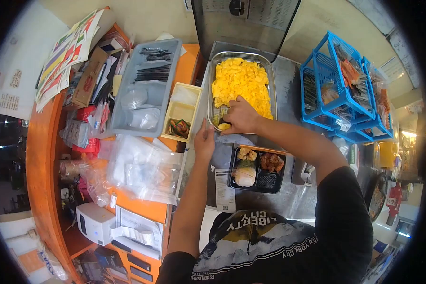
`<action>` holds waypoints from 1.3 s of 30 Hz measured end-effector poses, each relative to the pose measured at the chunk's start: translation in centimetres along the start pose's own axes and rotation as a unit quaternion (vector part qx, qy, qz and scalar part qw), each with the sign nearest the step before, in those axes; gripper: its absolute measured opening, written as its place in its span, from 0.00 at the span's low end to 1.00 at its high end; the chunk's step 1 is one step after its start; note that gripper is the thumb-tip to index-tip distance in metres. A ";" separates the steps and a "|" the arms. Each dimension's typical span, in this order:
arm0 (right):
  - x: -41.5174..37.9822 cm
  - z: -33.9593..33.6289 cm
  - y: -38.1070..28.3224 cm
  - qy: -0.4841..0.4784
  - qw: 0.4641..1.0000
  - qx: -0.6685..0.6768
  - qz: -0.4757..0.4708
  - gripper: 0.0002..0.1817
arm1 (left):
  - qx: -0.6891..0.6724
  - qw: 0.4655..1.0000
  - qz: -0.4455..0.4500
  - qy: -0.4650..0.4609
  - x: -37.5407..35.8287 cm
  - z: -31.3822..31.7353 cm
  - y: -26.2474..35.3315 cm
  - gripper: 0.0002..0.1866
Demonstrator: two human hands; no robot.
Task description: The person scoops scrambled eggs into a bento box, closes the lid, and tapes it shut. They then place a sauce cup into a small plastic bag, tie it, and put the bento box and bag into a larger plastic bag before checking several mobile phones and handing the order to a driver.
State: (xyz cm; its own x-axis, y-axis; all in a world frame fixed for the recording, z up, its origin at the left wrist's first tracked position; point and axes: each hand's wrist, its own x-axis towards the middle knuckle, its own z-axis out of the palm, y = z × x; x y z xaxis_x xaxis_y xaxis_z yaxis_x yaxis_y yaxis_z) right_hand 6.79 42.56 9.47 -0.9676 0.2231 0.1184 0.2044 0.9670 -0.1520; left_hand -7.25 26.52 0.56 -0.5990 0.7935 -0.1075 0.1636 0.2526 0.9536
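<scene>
A steel mesh-bottomed tray point(275, 90) is heaped with yellow scrambled egg point(241, 80). My right hand point(241, 116) reaches into its near left corner, fingers bent downward around something dark. A lump of egg point(224, 126) shows beside the fingertips; I cannot tell what the dark thing is. My left hand point(204, 139) is at the tray's near left corner, fingers stretched out along the outside of the rim. Closer to my body lies a black lunch box point(256, 183) with compartments, holding fried pieces point(246, 154), glazed brown chunks point(272, 162) and white rice point(245, 176).
Left of the tray stands a wooden box point(197, 102) with mixed vegetables. A grey bin point(175, 61) of packaged cutlery and lids is beyond it. Clear plastic bags point(142, 165) and a printed receipt point(225, 189) lie nearer. Blue baskets point(317, 111) stand to the right.
</scene>
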 end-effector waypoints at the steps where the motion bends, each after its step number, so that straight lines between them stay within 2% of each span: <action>1: 0.0 -1.0 0.1 -0.002 1.000 0.006 0.029 0.32 | -0.024 1.000 0.000 0.005 -1.2 -0.5 0.7 0.29; 2: 0.0 -1.8 0.3 -0.004 0.998 0.012 0.058 0.32 | -0.049 0.999 0.000 0.009 -2.5 -1.0 1.5 0.30; 5: -0.3 -1.4 1.8 -0.103 0.953 0.144 0.246 0.32 | -0.045 0.997 -0.070 -0.007 -5.7 -3.5 1.5 0.31; 6: -0.7 -1.3 2.8 -0.146 0.939 0.169 0.261 0.37 | -0.046 0.997 -0.066 -0.007 -6.8 -4.5 1.2 0.31; 7: -1.2 -0.8 3.7 -0.088 0.912 0.267 0.299 0.36 | -0.047 0.997 -0.063 -0.009 -8.0 -5.4 0.9 0.30; 9: -2.7 0.1 4.7 0.033 0.815 0.449 0.366 0.35 | -0.044 0.998 -0.051 -0.012 -10.7 -7.2 -0.8 0.28; 11: -5.1 -5.4 3.5 0.051 0.798 0.502 0.330 0.28 | -0.039 0.999 -0.031 -0.014 -12.9 -8.0 -4.0 0.26; 13: -8.7 -9.8 2.3 0.077 0.790 0.533 0.292 0.21 | 0.017 0.999 -0.008 -0.050 -15.8 -8.2 -3.8 0.24; 14: -11.0 -12.2 1.2 0.094 0.814 0.513 0.255 0.19 | 0.046 0.996 -0.001 -0.071 -17.5 -8.3 -3.6 0.23; 15: -13.3 -14.5 -0.4 0.107 0.834 0.494 0.221 0.16 | 0.118 0.986 0.078 -0.087 -18.4 -8.1 -3.1 0.23; 17: -17.9 -18.7 -6.2 0.128 0.796 0.502 0.313 0.14 | 0.253 0.933 0.225 -0.125 -20.0 -7.6 -2.5 0.24; 19: -22.7 -19.9 -10.6 0.057 0.748 0.549 0.369 0.13 | 0.324 0.899 0.255 -0.147 -20.6 -6.4 -3.6 0.27; 21: -25.8 -18.5 -15.8 0.070 0.652 0.594 0.466 0.11 | 0.390 0.859 0.299 -0.144 -21.0 -5.9 -4.7 0.28; 23: -28.3 -14.2 -18.8 0.058 0.582 0.638 0.501 0.07 | 0.398 0.857 0.292 -0.146 -20.8 -5.6 -5.2 0.29; 25: -30.4 -7.4 -20.2 0.054 0.568 0.644 0.510 0.06 | 0.394 0.857 0.300 -0.138 -20.8 -5.5 -5.1 0.29; 27: -30.0 -1.8 -21.3 0.059 0.674 0.463 0.573 0.06 | 0.417 0.852 0.282 -0.142 -21.0 -5.2 -5.3 0.32; 29: -29.2 3.2 -21.8 0.173 0.811 0.218 0.515 0.07 | 0.439 0.847 0.269 -0.132 -21.5 -4.6 -5.0 0.34; 30: -28.8 4.6 -21.9 0.224 0.851 0.087 0.467 0.08 | 0.432 0.855 0.261 -0.118 -21.6 -4.5 -4.9 0.35; 33: -27.6 5.2 -22.3 0.054 0.842 0.095 0.529 0.12 | 0.417 0.871 0.245 -0.085 -22.4 -4.9 -4.4 0.36; 39: -27.4 4.1 -23.4 0.102 0.839 0.093 0.527 0.10 | 0.413 0.877 0.234 -0.077 -24.7 -8.3 -5.9 0.32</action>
State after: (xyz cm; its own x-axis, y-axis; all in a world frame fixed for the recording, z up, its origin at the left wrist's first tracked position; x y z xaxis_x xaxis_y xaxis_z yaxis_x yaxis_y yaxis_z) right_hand 27.96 13.34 5.77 -0.2154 0.9764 -0.0147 0.8846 0.1887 -0.4265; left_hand 0.08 0.80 -0.10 -0.2126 0.9664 0.1443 0.9134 0.1440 0.3807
